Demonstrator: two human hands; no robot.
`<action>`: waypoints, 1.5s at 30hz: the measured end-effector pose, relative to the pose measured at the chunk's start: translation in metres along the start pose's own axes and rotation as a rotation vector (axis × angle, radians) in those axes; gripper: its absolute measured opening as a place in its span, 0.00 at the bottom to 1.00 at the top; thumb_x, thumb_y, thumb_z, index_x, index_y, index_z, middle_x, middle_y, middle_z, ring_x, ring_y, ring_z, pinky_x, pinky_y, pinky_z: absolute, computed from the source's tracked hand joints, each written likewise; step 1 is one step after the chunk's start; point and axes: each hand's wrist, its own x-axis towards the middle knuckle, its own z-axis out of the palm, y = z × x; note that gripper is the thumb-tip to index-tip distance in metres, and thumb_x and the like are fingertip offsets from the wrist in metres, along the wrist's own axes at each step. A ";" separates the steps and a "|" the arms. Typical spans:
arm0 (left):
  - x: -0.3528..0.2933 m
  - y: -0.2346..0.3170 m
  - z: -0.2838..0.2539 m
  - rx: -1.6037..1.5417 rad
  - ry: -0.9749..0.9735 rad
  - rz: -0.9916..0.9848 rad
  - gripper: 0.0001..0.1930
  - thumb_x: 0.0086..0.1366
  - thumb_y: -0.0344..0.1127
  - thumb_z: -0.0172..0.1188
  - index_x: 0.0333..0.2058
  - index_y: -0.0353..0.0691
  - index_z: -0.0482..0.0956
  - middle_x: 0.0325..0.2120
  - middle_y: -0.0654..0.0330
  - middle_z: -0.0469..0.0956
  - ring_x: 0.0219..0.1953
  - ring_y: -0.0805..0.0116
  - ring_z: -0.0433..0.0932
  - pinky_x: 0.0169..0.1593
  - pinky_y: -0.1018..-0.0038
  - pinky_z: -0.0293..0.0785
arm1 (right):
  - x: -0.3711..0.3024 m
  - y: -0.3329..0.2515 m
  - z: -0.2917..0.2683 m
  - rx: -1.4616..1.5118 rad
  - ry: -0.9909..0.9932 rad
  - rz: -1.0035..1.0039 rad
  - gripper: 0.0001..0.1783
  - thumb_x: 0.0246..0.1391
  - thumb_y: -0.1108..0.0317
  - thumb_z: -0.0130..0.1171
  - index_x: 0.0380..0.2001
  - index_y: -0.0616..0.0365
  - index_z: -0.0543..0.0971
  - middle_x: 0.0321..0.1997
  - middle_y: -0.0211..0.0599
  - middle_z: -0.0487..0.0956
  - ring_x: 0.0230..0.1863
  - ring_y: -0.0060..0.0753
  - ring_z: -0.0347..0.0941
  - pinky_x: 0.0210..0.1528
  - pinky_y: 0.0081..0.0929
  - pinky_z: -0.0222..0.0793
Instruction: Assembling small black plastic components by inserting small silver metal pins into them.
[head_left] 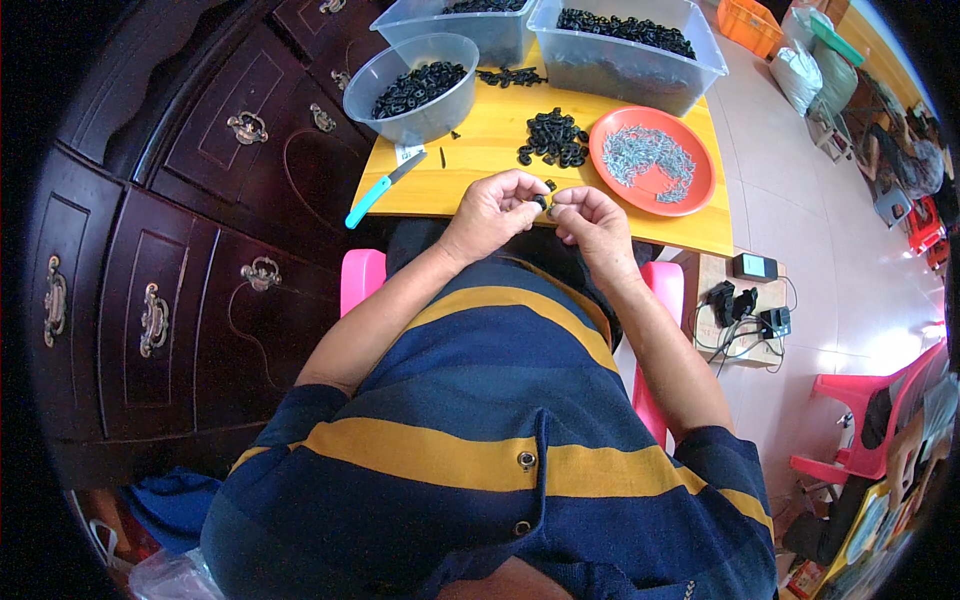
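Observation:
At the table's near edge, my left hand [490, 215] pinches a small black plastic part [540, 201] between thumb and fingers. Close beside it, my right hand [597, 228] is closed in a pinch; what its fingertips hold is too small to make out. The fingertips of both hands almost meet at the black part. Just beyond them lies another small black piece [551, 185]. A loose pile of black plastic parts [553, 138] sits farther up the table. To its right, an orange-red plate [651, 183] carries many small silvery metal pieces [650, 150].
A teal-handled knife [370, 200] lies at the table's left. Behind it stand a round clear bowl [440, 128] and two clear bins [625, 78] of black parts. Dark drawers [200, 250] flank the left; a wooden box [740, 340] with cables is right. A person [915, 165] sits far right.

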 end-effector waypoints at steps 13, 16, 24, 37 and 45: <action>0.000 0.004 -0.005 -0.077 -0.001 -0.108 0.11 0.65 0.26 0.58 0.45 0.37 0.81 0.31 0.68 0.79 0.26 0.84 0.73 0.31 0.84 0.72 | -0.001 -0.002 0.000 -0.004 0.029 -0.002 0.07 0.57 0.73 0.63 0.40 0.59 0.79 0.27 0.24 0.78 0.27 0.15 0.71 0.31 0.16 0.68; 0.000 0.004 -0.005 -0.038 -0.010 -0.102 0.12 0.65 0.26 0.58 0.46 0.37 0.82 0.30 0.69 0.79 0.25 0.84 0.72 0.31 0.85 0.72 | -0.001 -0.002 -0.001 -0.005 -0.001 0.000 0.07 0.58 0.73 0.62 0.39 0.59 0.79 0.28 0.24 0.78 0.27 0.15 0.72 0.31 0.16 0.67; 0.000 0.006 -0.002 0.034 -0.046 -0.078 0.13 0.65 0.25 0.56 0.47 0.34 0.82 0.28 0.70 0.78 0.25 0.87 0.71 0.30 0.86 0.71 | 0.000 0.001 -0.002 -0.002 -0.022 -0.036 0.06 0.58 0.73 0.62 0.39 0.60 0.79 0.27 0.24 0.78 0.27 0.14 0.70 0.31 0.16 0.67; 0.000 -0.002 -0.005 -0.032 -0.038 -0.047 0.12 0.65 0.25 0.57 0.47 0.36 0.77 0.32 0.69 0.76 0.28 0.85 0.72 0.31 0.85 0.72 | -0.001 -0.002 -0.001 -0.003 -0.001 0.000 0.07 0.58 0.72 0.63 0.40 0.60 0.80 0.28 0.24 0.78 0.27 0.14 0.71 0.31 0.16 0.67; 0.000 0.000 -0.002 -0.017 -0.049 -0.032 0.09 0.65 0.25 0.58 0.44 0.36 0.80 0.30 0.70 0.78 0.26 0.86 0.72 0.31 0.85 0.71 | 0.002 0.003 -0.004 -0.007 -0.053 -0.004 0.07 0.58 0.73 0.63 0.40 0.60 0.79 0.29 0.24 0.78 0.27 0.14 0.71 0.31 0.16 0.67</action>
